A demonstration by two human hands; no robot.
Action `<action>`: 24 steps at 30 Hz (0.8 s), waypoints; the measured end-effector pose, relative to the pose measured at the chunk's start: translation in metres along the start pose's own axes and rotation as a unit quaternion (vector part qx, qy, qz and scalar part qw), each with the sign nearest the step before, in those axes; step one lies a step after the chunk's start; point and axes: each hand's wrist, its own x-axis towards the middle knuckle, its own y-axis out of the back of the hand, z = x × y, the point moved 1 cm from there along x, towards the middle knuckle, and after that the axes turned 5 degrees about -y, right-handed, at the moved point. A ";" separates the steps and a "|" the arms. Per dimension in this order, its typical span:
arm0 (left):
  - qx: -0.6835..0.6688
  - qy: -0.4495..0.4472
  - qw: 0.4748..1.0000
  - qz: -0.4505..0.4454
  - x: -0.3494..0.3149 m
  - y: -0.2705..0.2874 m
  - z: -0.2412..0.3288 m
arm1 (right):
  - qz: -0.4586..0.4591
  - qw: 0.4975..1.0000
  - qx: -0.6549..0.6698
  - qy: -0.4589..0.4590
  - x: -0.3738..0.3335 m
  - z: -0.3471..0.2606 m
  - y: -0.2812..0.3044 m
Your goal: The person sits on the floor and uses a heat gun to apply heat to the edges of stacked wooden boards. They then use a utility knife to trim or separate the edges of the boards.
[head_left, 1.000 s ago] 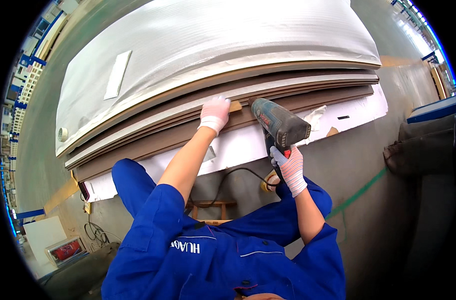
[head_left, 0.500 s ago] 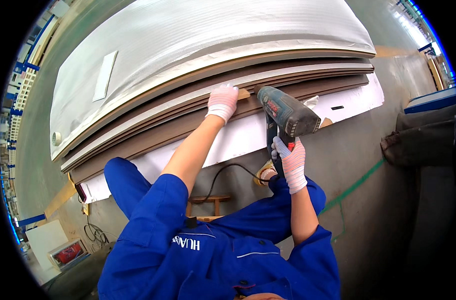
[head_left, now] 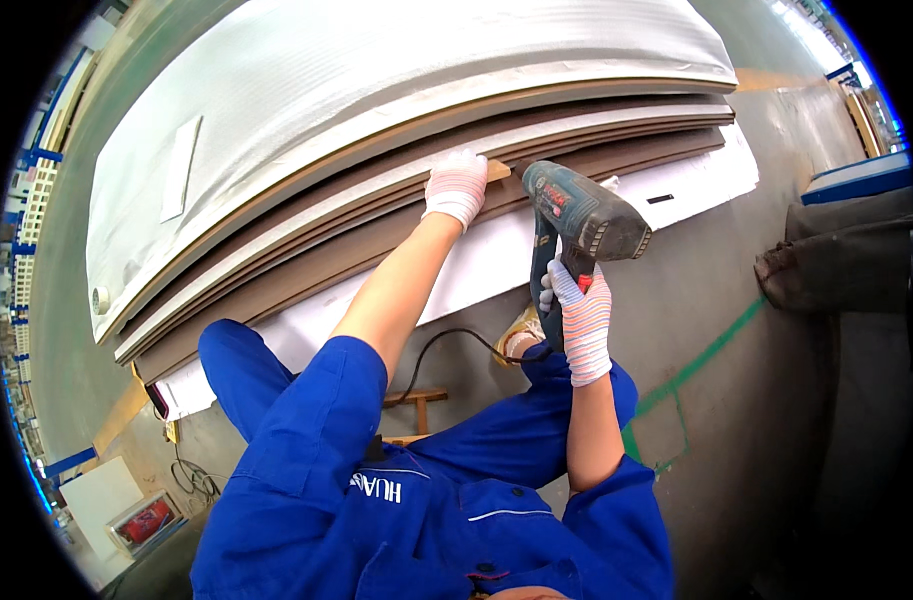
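Note:
My left hand (head_left: 456, 190), in a white and pink striped glove, is closed on a small tan wooden block (head_left: 497, 171). It presses the block against the dark brown edge of the stacked panels (head_left: 341, 238). In a matching glove, my right hand (head_left: 582, 318) grips the handle of a dark teal heat gun (head_left: 586, 212). The heat gun's nozzle points at the panel edge, just right of the block. Whether the nozzle touches the edge cannot be made out. Silvery white foam sheeting (head_left: 376, 60) covers the top of the stack.
A white strip (head_left: 182, 168) and a tape roll (head_left: 100, 299) lie on the foam. White sheeting (head_left: 496, 262) spreads beneath the stack. A black cord (head_left: 428, 350) runs from the heat gun past a low wooden stool (head_left: 416, 400). Dark covered objects (head_left: 836, 250) stand at the right.
Both hands have slid a little to the right along the panel edge, with the wooden block and the heat gun. The whole view has shifted slightly.

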 end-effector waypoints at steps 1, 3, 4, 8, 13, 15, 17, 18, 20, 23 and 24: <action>-0.006 -0.002 1.000 -0.002 0.002 -0.001 0.002 | 0.010 1.000 0.001 0.002 0.003 0.000 0.004; 0.017 -0.030 0.999 0.003 0.004 -0.001 0.005 | 0.029 0.999 0.020 0.015 0.013 0.004 0.011; 0.017 -0.039 0.999 0.010 0.007 0.003 0.004 | 0.032 0.999 0.033 0.008 0.016 0.002 0.012; 0.006 -0.009 1.000 0.004 0.012 0.000 0.007 | 0.037 0.998 0.050 -0.014 0.023 -0.005 0.010; 0.029 -0.022 0.998 0.046 0.026 -0.011 0.028 | 0.032 0.996 0.087 -0.019 0.012 -0.008 0.012; 0.029 -0.022 0.999 0.040 0.019 -0.014 0.035 | 0.065 0.994 0.083 -0.019 0.008 -0.009 0.014; 0.000 -0.021 0.999 0.035 0.022 -0.014 0.036 | 0.044 0.995 0.080 0.028 0.015 -0.017 0.016; -0.007 -0.017 0.999 0.039 0.020 -0.013 0.033 | 0.028 0.996 0.073 0.041 0.012 -0.017 0.015; -0.011 -0.010 1.000 0.008 0.026 -0.008 0.036 | 0.016 0.996 0.075 0.047 0.024 -0.009 0.023; 0.002 0.022 0.999 0.023 0.024 -0.013 0.021 | 0.031 0.997 0.047 0.052 0.029 -0.004 0.020; -0.016 0.046 0.999 0.005 0.017 -0.013 0.015 | 0.030 0.998 0.053 0.032 0.023 -0.009 0.014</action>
